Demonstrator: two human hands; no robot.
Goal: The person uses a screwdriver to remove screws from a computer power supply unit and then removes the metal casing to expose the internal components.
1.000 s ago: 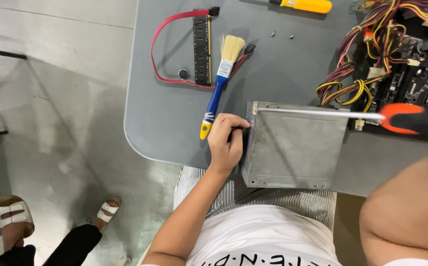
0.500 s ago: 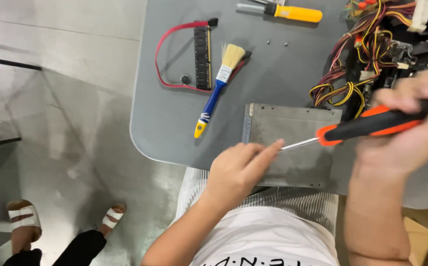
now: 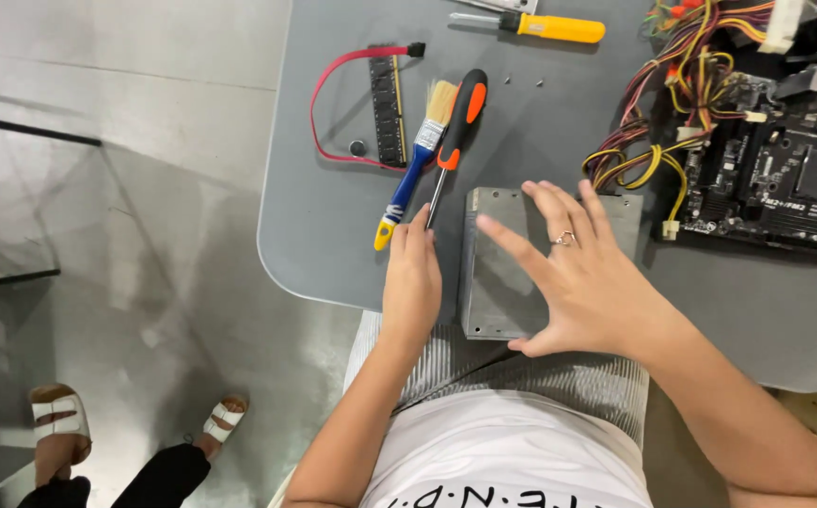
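The grey metal box [image 3: 507, 282] is lying at the desk [image 3: 333, 245] edge. The right hand [image 3: 578, 277] is resting spread and empty on it; the left hand [image 3: 411, 282], flat and empty, is steadying its side. Likely repositioning it; flipping needs both hands gripping. Screwdriver [image 3: 455, 132], brush [image 3: 415, 155] and motherboard [image 3: 785, 174] are crowding close.

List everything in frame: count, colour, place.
metal box: 1, grey, table's near edge
orange-black screwdriver: 1, lying left of box
brush: 1, blue handle, beside that screwdriver
memory stick: 1, black, left of brush
red cable: 1, looped round stick
yellow screwdriver: 1, far edge
motherboard: 1, black, right
wire bundle: 1, multicoloured, by motherboard
table: 1, grey
bystander's sandalled feet: 2, white, floor
left hand: flat, left of box
right hand: spread on box
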